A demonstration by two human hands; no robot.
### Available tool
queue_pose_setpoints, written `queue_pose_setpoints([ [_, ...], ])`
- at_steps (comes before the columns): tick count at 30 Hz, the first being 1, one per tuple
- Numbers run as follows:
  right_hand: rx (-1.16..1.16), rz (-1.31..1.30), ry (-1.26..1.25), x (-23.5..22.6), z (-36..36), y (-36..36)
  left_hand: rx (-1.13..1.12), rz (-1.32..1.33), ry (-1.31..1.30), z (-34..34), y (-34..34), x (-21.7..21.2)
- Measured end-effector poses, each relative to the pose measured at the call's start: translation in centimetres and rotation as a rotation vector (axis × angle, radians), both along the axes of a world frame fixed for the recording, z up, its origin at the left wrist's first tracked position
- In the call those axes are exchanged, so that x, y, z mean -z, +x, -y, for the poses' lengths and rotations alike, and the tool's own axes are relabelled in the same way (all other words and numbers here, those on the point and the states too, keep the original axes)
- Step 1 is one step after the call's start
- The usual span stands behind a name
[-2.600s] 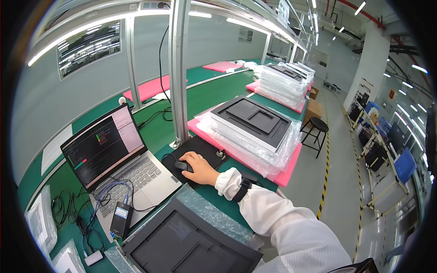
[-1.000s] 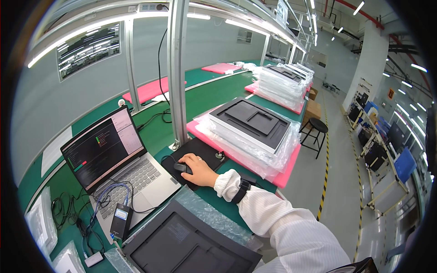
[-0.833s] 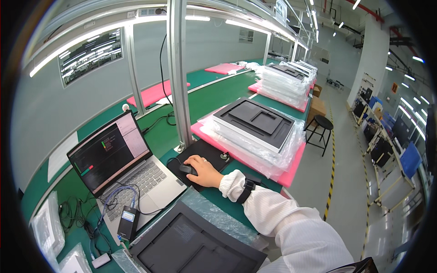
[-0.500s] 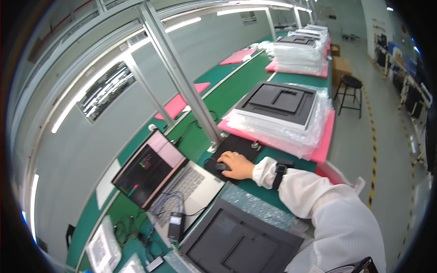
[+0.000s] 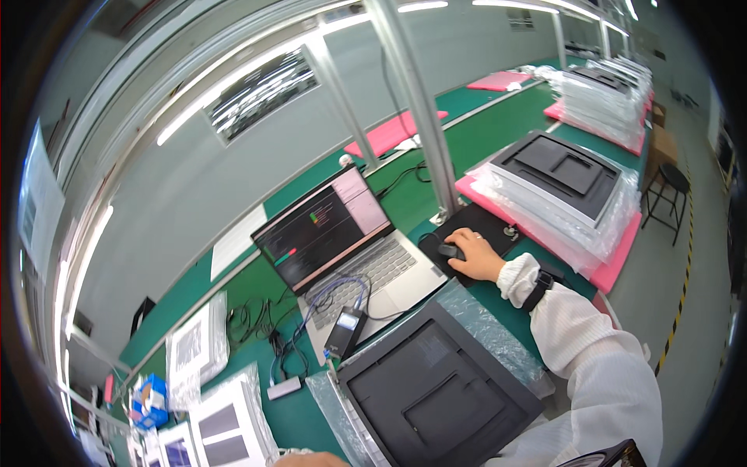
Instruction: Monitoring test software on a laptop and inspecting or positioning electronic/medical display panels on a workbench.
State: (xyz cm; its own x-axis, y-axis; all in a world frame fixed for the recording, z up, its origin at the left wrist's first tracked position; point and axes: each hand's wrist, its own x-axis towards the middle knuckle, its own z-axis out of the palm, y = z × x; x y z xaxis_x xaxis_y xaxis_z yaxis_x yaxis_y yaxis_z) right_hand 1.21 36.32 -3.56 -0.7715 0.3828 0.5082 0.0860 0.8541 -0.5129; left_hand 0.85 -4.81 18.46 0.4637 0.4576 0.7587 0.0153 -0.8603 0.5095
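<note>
My right hand (image 5: 476, 257) is closed over a black computer mouse (image 5: 451, 251) on a dark mouse pad (image 5: 486, 220). To its left stands an open laptop (image 5: 405, 272) with a dark window and a pale panel on its screen. A small black box (image 5: 345, 333) with cables rests on the laptop's near left part. Right in front of me lies a dark grey flat panel unit (image 5: 440, 389) on bubble wrap (image 5: 490, 327). Only a sliver of my left hand (image 5: 313, 460) shows at the lower edge, beside that unit; its fingers are hidden.
Beyond the mouse pad, bubble-wrapped panel units (image 5: 556, 175) sit on a pink foam sheet (image 5: 615, 261). A metal post (image 5: 424, 101) rises behind the laptop. Bagged white framed parts (image 5: 194, 350) and a blue box (image 5: 149, 402) are at left. A black stool (image 5: 671, 183) stands in the aisle.
The view has swung left, so the scene sits farther right and more of the left bench shows. Part of my left hand has come into view. My right hand stays on the mouse.
</note>
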Motion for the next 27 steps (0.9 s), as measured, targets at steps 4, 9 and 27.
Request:
queue_pose_setpoints([
  [4,0.009,0.016,0.011,-0.3,-0.5,0.5,-0.169,0.133,-0.105,-0.6,0.8,0.4],
  [9,-0.010,0.030,0.039,-0.2,-0.7,0.4,-0.129,0.228,-0.091,-1.5,0.3,0.1],
  [27,-0.016,0.053,0.030,-0.3,-0.5,0.7,0.021,0.315,-0.131,-0.8,0.0,0.1],
])
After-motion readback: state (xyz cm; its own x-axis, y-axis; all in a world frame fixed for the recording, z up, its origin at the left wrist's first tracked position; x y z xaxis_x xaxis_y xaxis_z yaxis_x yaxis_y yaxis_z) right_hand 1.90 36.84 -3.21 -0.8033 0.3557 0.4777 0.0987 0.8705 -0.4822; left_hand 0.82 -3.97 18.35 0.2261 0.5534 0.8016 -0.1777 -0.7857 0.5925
